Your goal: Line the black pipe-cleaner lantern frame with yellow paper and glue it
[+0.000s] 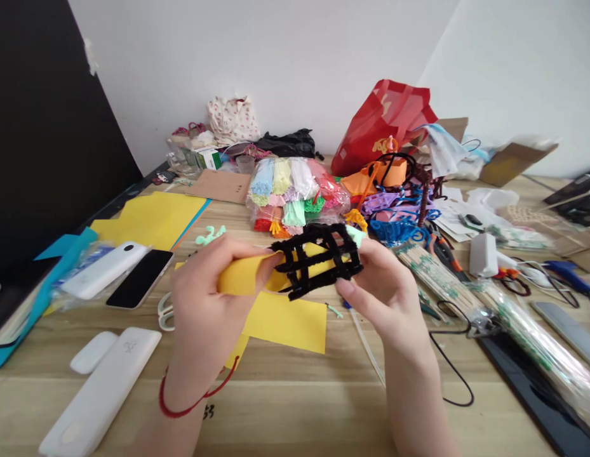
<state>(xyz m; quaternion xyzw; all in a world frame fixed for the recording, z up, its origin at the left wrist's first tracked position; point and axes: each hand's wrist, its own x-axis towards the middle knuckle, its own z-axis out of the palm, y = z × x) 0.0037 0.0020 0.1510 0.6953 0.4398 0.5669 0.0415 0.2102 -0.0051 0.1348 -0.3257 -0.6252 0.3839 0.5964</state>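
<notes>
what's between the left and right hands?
In the head view, a black fuzzy lattice and curled yellow paper sit between the left hand and right hand.

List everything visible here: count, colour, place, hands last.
Lattice piece: 1, black, held mid-frame
Curled paper: 1, yellow, held left of it
Flat sheets: several, yellow, table
Phone: 1, black screen, left
Slab devices: 2, white, left
Strand pack: 1, multicoloured, centre back
Craft pile: uncounted, mixed colours, right back
Stick bundles: 2, pale, right
Pliers: 1, orange-black, right
Carrier bag: 1, red, back
Cloth bag: 1, patterned white, back left
Other clutter: uncountable, mixed, table edges
Left hand: 1, red wrist cord, on curled paper
Right hand: 1, bare, on lattice piece
</notes>
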